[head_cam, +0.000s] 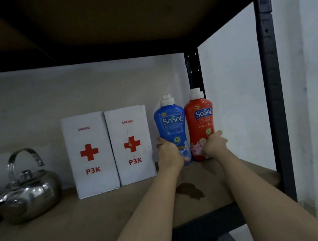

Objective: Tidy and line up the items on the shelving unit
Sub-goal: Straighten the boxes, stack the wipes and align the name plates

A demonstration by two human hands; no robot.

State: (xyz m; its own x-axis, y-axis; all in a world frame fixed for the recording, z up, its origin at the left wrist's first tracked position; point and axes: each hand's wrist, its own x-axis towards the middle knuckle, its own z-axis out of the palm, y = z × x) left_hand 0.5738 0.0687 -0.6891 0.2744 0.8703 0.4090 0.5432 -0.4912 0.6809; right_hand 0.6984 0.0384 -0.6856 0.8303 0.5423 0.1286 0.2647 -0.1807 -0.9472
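Here, both hands were reaching to the far right end of a brown shelf (86,217), each holding one bottle. The left hand (169,155) had its fingers clamped round the lower part of the blue bottle (171,121), and the right hand (215,145) had its fingers clamped round the lower part of the red bottle (200,119). The two bottles stood upright side by side, blue on the left and red on the right, their sides touching or very nearly so. Both had white caps and faced the camera with their labels. Their bases were down at the level of the shelf, though I could not tell whether they rested on it or were held just above it. Just left of the blue bottle stood the right box (132,145), white with a red cross and red letters, and the left box (89,154), of the same kind, stood against its left side. Both boxes were upright, with their fronts slightly out of line. Farther left, apart from the boxes, sat a shiny metal kettle (29,186) with its handle raised. A dark stain (190,191) marked the shelf between the two forearms, nearer than the bottles. A dark metal post (273,87) rose at the near right corner, and an upper shelf (103,17) hung overhead, with a pale wall (24,108) behind it all.
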